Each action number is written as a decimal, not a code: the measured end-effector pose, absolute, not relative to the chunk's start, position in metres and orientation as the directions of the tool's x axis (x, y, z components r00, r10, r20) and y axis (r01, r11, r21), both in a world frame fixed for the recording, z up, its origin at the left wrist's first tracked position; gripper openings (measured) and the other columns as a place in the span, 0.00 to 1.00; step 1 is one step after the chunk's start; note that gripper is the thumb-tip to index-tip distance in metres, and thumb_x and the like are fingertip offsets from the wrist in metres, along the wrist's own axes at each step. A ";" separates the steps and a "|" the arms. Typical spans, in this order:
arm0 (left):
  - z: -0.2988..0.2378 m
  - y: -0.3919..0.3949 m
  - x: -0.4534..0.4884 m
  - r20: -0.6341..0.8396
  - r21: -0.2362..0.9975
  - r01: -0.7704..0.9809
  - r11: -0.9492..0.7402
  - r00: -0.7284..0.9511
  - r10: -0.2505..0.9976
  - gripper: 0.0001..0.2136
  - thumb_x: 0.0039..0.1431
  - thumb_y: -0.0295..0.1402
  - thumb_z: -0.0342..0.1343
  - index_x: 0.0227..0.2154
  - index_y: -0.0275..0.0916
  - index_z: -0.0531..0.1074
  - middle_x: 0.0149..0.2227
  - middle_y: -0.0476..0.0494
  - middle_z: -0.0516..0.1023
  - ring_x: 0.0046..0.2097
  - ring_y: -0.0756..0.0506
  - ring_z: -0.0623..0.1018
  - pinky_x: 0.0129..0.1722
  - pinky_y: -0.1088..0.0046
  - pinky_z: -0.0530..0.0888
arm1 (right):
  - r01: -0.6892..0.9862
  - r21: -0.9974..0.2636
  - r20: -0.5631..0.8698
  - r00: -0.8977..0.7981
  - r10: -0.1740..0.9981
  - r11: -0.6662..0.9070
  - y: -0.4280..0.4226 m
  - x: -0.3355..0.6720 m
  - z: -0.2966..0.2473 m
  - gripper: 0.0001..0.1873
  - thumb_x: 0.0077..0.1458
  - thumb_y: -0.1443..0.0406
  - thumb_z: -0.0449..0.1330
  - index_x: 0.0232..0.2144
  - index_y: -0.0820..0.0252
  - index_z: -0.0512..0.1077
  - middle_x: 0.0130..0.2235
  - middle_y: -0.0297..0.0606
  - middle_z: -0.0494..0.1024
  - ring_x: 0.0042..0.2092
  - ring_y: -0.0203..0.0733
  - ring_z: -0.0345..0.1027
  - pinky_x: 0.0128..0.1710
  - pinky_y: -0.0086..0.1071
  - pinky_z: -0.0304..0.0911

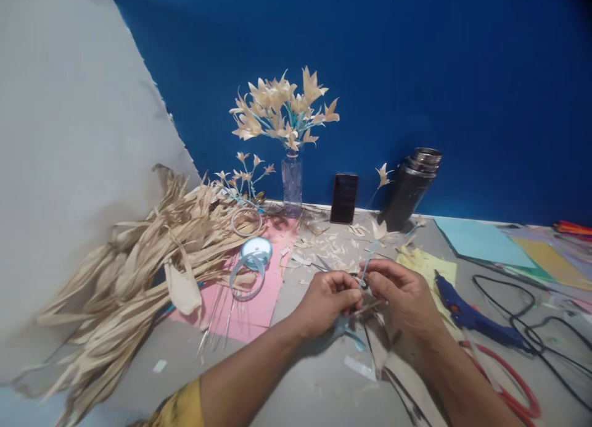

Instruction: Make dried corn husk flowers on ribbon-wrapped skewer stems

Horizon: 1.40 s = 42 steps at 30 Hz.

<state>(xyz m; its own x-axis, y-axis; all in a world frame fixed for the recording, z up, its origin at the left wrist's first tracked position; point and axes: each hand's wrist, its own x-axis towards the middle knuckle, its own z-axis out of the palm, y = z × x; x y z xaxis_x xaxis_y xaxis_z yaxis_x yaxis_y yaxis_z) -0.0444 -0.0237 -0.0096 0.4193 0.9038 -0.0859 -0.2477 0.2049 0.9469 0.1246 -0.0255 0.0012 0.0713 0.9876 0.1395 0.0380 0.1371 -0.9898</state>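
Observation:
My left hand (329,297) and my right hand (401,294) meet over the grey table, both pinched on a thin stem wrapped in light blue ribbon (365,269). The stem rises to a small cream husk flower (380,230). A loose end of blue ribbon (348,332) hangs below my left hand. Beside my left hand lies a roll of light blue ribbon (256,252) on pink paper (259,291).
A heap of dry corn husks (134,273) fills the left. At the back stand a bottle vase of husk flowers (292,180), a dark phone (344,198) and a steel flask (411,189). A blue glue gun (476,319), black cables, red-handled scissors (518,384) and coloured papers lie right.

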 end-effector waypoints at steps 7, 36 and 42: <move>-0.016 -0.024 -0.044 -0.154 0.884 -0.318 0.342 0.492 0.857 0.19 0.46 0.46 0.69 0.30 0.34 0.75 0.24 0.44 0.78 0.22 0.53 0.68 0.26 0.75 0.62 | -0.035 -0.996 0.075 0.114 0.991 0.080 -0.028 0.120 0.002 0.19 0.47 0.51 0.71 0.24 0.59 0.73 0.18 0.27 0.66 0.21 0.34 0.56 0.21 0.28 0.54; -0.024 -0.043 -0.037 0.657 0.690 0.301 -0.658 0.121 0.744 0.09 0.59 0.18 0.54 0.32 0.40 0.69 0.36 0.45 0.74 0.39 0.48 0.75 0.38 0.73 0.71 | 0.029 -0.997 0.070 0.175 0.982 0.066 -0.033 0.106 -0.005 0.19 0.52 0.50 0.67 0.24 0.56 0.68 0.20 0.26 0.63 0.23 0.34 0.53 0.23 0.29 0.51; -0.019 -0.043 -0.044 0.750 0.477 0.438 -0.762 0.249 0.613 0.08 0.63 0.19 0.51 0.34 0.39 0.69 0.34 0.44 0.75 0.37 0.48 0.75 0.36 0.74 0.72 | 0.011 -0.999 0.050 0.082 0.995 0.049 -0.032 0.109 -0.004 0.20 0.53 0.50 0.66 0.25 0.58 0.70 0.21 0.28 0.67 0.24 0.35 0.57 0.24 0.29 0.53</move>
<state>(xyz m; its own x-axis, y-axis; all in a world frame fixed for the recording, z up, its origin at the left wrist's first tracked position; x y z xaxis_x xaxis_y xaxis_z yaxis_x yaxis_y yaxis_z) -0.0443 -0.0431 -0.0189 0.2492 0.6132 0.7496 0.4381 -0.7617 0.4774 0.1093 -0.0318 -0.0042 0.0823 0.9954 0.0495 0.0106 0.0488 -0.9988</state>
